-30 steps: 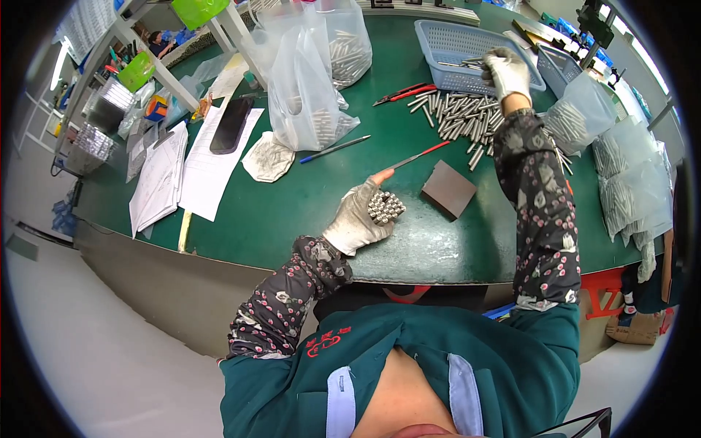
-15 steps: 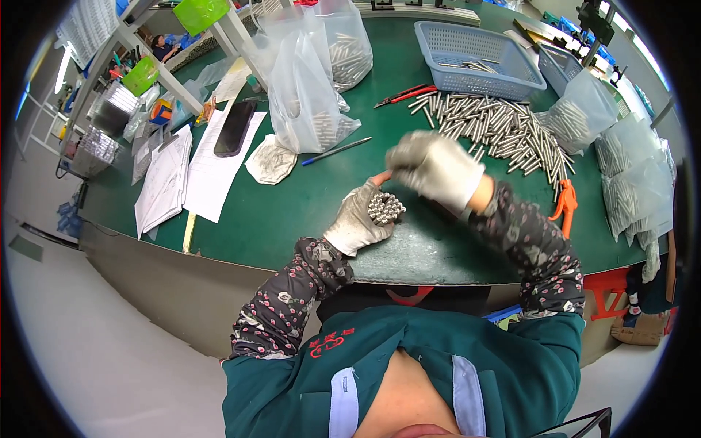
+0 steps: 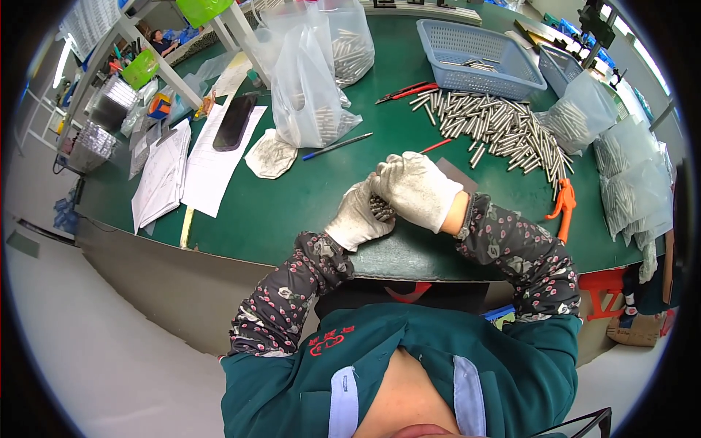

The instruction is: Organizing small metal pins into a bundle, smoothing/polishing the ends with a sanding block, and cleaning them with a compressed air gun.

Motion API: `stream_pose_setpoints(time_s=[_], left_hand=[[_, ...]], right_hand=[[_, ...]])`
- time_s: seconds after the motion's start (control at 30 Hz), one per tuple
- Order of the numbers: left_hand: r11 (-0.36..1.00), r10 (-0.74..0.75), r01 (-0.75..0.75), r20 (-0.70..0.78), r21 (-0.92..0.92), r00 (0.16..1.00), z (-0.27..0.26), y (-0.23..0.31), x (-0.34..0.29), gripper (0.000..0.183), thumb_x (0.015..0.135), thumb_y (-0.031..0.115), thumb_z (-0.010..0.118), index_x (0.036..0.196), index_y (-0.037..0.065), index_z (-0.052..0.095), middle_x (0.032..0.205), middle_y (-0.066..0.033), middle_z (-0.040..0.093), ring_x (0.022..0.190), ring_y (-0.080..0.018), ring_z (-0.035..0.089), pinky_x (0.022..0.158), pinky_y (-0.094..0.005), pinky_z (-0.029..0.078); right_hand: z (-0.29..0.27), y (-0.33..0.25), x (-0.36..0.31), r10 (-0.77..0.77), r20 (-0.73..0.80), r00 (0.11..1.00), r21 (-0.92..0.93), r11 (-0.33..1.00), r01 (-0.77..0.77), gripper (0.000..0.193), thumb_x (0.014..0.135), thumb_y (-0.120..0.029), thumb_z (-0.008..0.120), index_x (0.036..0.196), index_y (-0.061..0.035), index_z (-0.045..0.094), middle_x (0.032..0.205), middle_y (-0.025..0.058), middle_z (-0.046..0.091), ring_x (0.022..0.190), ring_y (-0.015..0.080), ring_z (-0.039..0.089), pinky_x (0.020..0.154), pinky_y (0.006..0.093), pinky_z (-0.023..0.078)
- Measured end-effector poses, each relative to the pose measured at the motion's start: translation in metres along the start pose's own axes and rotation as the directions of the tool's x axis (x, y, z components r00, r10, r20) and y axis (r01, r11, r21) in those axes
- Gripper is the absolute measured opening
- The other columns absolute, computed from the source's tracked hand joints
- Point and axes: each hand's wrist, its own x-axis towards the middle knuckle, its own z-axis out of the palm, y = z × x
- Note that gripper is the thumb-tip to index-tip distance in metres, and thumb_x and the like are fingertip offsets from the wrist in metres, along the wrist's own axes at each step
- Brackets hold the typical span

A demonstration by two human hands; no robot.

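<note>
Close to the table's near edge, my left hand, in a pale work glove, is wrapped round a bundle of short metal pins. The rounded pin ends show between my two hands. My gloved right hand is at the bundle's upper right, fingers curled in and meeting the left hand's fingertips. Whatever its fingers pinch is hidden from view. Just past that hand lie a thin red stick and a flat grey piece, both partly covered by it. A large loose pile of metal pins spreads beyond, to the right.
Behind the pile stands a blue plastic basket; red-handled pliers lie beside it. Bags of pins stand at the far left and right. An orange air gun, a blue pen, a cloth, a phone and papers surround my hands.
My right hand has moved left and slightly down onto the bundle. The red stick and grey piece beyond it have come into sight. My left hand keeps its hold.
</note>
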Motion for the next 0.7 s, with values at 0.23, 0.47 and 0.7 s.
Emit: stream_pose_setpoints(time_s=[0.23, 0.47, 0.7], left_hand=[[0.993, -0.116, 0.116, 0.018, -0.016, 0.993, -0.005, 0.017, 0.002, 0.060, 0.054, 0.010, 0.069, 0.109, 0.006, 0.045, 0.087, -0.0112, 0.058, 0.083, -0.0272, 0.057, 0.075, -0.0327, 0.046], [0.980, -0.137, 0.147, 0.082, -0.135, 0.987, -0.007, 0.026, 0.003, 0.068, 0.056, 0.006, 0.067, 0.119, 0.007, 0.042, 0.090, -0.0091, 0.059, 0.081, -0.0198, 0.059, 0.074, -0.0282, 0.046], [0.988, -0.150, 0.152, 0.117, -0.014, 0.982, -0.013, 0.030, 0.003, 0.070, 0.058, 0.000, 0.065, 0.123, 0.007, 0.041, 0.097, -0.0021, 0.051, 0.088, -0.0101, 0.047, 0.084, -0.0230, 0.038]], right_hand=[[-0.017, 0.015, -0.006, 0.147, -0.053, 0.988, 0.218, 0.967, -0.132, 0.011, 0.074, -0.016, 0.056, 0.080, -0.0065, 0.056, 0.071, 0.0087, 0.055, 0.071, 0.0250, 0.055, 0.062, 0.0343, 0.044], [-0.010, 0.016, -0.007, 0.224, -0.007, 0.975, 0.463, 0.865, -0.195, 0.014, 0.073, -0.016, 0.059, 0.080, -0.0043, 0.058, 0.073, 0.0122, 0.058, 0.071, 0.0296, 0.057, 0.064, 0.0355, 0.046], [-0.006, 0.151, -0.006, 0.857, -0.180, 0.482, 0.743, 0.440, -0.504, 0.019, 0.077, -0.020, 0.055, 0.088, -0.0067, 0.062, 0.080, 0.0071, 0.063, 0.075, 0.0177, 0.059, 0.068, 0.0269, 0.046]])
